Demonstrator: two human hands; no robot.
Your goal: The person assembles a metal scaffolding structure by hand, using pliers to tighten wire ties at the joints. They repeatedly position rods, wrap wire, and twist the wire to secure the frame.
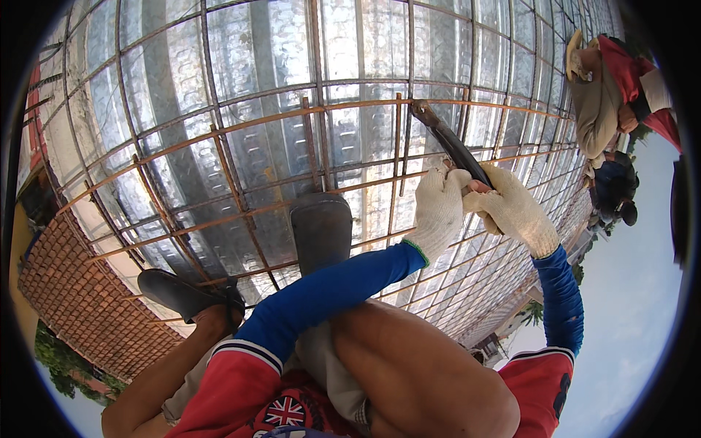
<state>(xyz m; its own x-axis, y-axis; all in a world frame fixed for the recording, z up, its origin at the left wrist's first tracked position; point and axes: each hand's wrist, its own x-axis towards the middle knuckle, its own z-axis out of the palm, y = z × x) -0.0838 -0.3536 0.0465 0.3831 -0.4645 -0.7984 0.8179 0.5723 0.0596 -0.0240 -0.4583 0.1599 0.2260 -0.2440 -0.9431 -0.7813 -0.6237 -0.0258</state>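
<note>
Both my hands wear off-white knit gloves with bare fingertips. My right hand [515, 208] is closed round the lower end of dark long-handled pincers [454, 144]. Against it, my left hand [440, 201] is closed at the same handles; its fingertips are partly hidden. The pincers slant up and left, their jaws touching a crossing of thin bars in the steel rebar mesh [350, 104]. Whether tie wire sits in the jaws is too small to tell.
Corrugated metal decking [277, 51] lies under the mesh. My dark shoes [321, 226] rest on the bars. A person [621, 87] in red crouches at the far right, with another person [613, 186] in dark clothing nearby. A tiled roof [80, 292] shows at the left.
</note>
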